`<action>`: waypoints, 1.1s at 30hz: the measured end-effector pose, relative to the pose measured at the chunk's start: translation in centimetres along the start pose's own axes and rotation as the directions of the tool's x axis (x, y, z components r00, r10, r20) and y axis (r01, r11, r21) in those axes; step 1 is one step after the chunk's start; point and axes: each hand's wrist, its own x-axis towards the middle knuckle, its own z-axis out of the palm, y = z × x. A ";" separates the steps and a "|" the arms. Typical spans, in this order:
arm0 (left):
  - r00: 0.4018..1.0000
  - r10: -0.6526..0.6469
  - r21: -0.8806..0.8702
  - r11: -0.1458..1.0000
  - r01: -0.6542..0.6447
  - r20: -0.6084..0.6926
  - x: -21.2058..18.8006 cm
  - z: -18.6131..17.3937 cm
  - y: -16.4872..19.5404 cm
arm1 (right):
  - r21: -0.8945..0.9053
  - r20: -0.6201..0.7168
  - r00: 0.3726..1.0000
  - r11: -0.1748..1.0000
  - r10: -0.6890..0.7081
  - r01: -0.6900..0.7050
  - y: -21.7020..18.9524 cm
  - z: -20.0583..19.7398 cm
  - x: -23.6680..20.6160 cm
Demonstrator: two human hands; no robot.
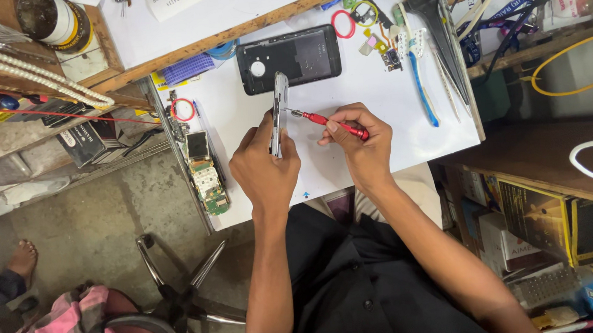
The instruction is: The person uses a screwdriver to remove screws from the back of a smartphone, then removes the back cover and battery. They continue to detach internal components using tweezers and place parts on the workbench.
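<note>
Head view: left hand (263, 165) grips phone frame (278, 113) on edge (upright); right hand (360, 138) pinches red screwdriver (325, 122), tip touching frame.

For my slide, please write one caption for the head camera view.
Left hand holds a phone frame on edge while the right hand applies a red screwdriver to it, above a white worktable.

Glossy red screwdriver (332, 123), matt white table (375, 91)
</note>
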 end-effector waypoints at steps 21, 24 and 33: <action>1.000 -0.011 -0.006 1.000 0.011 0.003 -0.4 0.1 -0.5 | -0.076 0.009 1.000 0.997 -0.029 0.029 0.1 0.5 -0.6; 1.000 -0.015 -0.012 1.000 0.015 0.005 -0.4 0.2 -0.5 | -0.075 0.005 0.999 0.997 -0.033 0.033 0.2 0.6 -0.6; 1.000 -0.008 -0.008 1.000 0.008 0.007 -0.4 0.1 -0.6 | -0.074 -0.063 0.995 0.995 -0.073 0.068 0.5 1.4 -1.5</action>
